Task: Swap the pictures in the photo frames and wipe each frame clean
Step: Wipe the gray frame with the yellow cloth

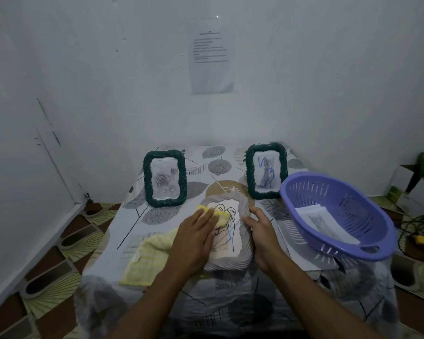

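A grey rope-edged photo frame (233,261) lies flat on the table in front of me, holding a line drawing with blue scribble. My left hand (194,237) presses a yellow cloth (220,217) onto its glass with straight fingers. My right hand (261,234) grips the frame's right edge. Two dark green frames stand upright behind: the left green frame (165,178) shows roses, the right green frame (266,171) shows a cat with blue scribble.
A purple plastic basket (338,216) at the right holds loose printed pictures (324,222). The cloth's free end (145,263) trails across the leaf-patterned tablecloth (130,231) at the left. White walls close in behind and left. Boxes and cables lie on the floor at the right.
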